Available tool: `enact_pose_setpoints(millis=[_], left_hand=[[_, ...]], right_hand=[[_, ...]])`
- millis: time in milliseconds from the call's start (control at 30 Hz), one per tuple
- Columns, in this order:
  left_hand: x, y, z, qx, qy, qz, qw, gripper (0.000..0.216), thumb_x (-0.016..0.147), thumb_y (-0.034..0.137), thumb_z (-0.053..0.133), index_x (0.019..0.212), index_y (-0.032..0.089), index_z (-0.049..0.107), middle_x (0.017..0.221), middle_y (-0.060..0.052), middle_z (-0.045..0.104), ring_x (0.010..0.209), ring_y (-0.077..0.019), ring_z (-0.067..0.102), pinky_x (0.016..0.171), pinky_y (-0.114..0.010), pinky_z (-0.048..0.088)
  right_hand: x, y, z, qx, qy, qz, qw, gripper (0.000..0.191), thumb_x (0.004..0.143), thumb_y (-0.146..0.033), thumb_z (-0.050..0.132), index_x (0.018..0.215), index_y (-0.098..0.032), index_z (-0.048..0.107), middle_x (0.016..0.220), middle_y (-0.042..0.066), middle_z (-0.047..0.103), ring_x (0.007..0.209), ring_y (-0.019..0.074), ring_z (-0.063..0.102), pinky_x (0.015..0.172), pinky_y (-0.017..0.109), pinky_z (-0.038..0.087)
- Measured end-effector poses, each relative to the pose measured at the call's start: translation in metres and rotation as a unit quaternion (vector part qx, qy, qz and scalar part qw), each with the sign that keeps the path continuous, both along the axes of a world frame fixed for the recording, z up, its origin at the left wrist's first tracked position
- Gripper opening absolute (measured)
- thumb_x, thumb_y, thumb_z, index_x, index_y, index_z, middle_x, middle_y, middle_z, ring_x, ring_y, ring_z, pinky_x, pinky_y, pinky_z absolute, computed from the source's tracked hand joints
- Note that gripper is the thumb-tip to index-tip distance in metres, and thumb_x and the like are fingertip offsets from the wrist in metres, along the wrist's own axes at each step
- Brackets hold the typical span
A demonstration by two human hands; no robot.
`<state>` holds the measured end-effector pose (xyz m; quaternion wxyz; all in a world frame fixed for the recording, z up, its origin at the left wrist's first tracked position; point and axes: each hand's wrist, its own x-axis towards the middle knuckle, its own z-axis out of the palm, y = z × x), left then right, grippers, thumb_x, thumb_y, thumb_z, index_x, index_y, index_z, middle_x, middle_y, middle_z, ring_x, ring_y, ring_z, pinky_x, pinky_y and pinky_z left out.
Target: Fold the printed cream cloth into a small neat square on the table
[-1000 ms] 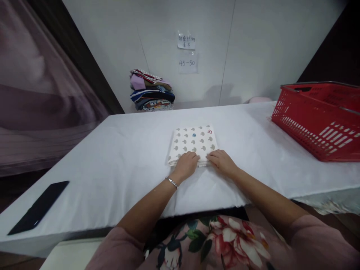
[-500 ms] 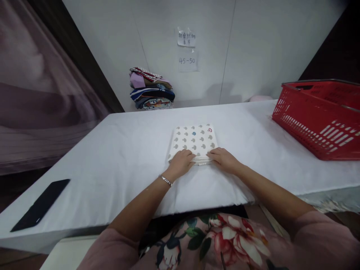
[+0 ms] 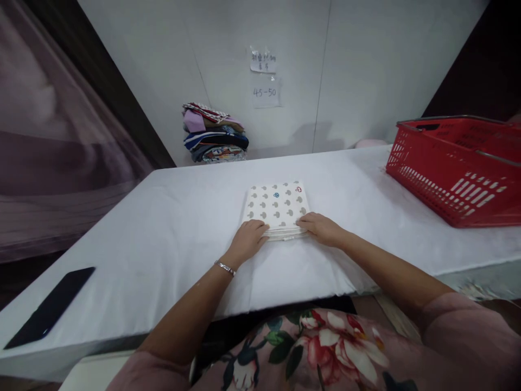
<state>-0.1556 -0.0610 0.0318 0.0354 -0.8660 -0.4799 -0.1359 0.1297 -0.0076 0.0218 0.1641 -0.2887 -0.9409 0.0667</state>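
A folded white cloth (image 3: 275, 205) with grey mushroom shapes, one blue and one red, lies flat in the middle of the table. Its layered folded edge faces me. My left hand (image 3: 249, 239) grips the near left corner, fingers on top and thumb at the front edge. At the near right corner, my right hand (image 3: 321, 228) pinches the cloth the same way. A silver bracelet (image 3: 225, 267) circles my left wrist.
A white sheet covers the table (image 3: 175, 233). A red plastic basket (image 3: 451, 179) stands at the right. Folded clothes (image 3: 215, 136) are piled at the back by the wall. A black flat object (image 3: 51, 307) lies at the near left. A pink curtain (image 3: 73, 163) hangs on the left.
My left hand has slid left along the near edge to the cloth's corner. My right hand stays at its corner. The view has shifted slightly.
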Motion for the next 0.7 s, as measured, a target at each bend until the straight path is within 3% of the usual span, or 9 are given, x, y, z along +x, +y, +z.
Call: enact_pose_setpoints(millis=[133,267,533,700], left_hand=[[-0.001,0.002,-0.001,0.000,0.005,0.005,1.000,0.020,0.090,0.023,0.049,0.107,0.020,0.059,0.102,-0.006,0.061,0.096,-0.0206,0.053,0.080,-0.035,0.043],[0.007,0.002,-0.003,0.025,-0.005,0.016,1.000,0.021,0.092,0.022,0.045,0.107,0.019,0.060,0.101,-0.006,0.062,0.095,-0.0201,0.053,0.080,-0.034,0.043],[0.011,-0.004,-0.010,0.008,-0.005,0.006,1.000,0.021,0.093,0.022,0.044,0.104,0.019,0.061,0.099,-0.006,0.062,0.095,-0.0205,0.053,0.079,-0.035,0.042],[0.008,-0.007,-0.012,0.021,-0.053,-0.005,0.998,0.021,0.093,0.028,0.044,0.103,0.021,0.061,0.097,-0.006,0.062,0.093,-0.0185,0.053,0.080,-0.034,0.042]], right_hand=[[0.001,0.005,0.008,0.009,-0.010,-0.003,1.000,0.038,0.088,-0.013,0.039,0.117,-0.020,0.062,0.109,0.009,0.064,0.100,0.0218,0.055,0.084,0.039,0.046],[0.006,0.007,0.014,0.064,0.006,-0.016,0.998,0.038,0.093,-0.018,0.033,0.113,-0.016,0.065,0.108,0.011,0.064,0.097,0.0221,0.055,0.083,0.037,0.045],[0.011,-0.006,-0.006,0.021,0.016,-0.033,0.999,0.039,0.082,-0.007,0.042,0.112,-0.019,0.064,0.108,0.009,0.064,0.100,0.0220,0.053,0.084,0.037,0.045],[-0.002,-0.015,0.017,0.008,0.008,-0.051,0.999,0.030,0.079,-0.010,0.048,0.099,-0.020,0.068,0.103,0.008,0.066,0.097,0.0232,0.056,0.086,0.039,0.044]])
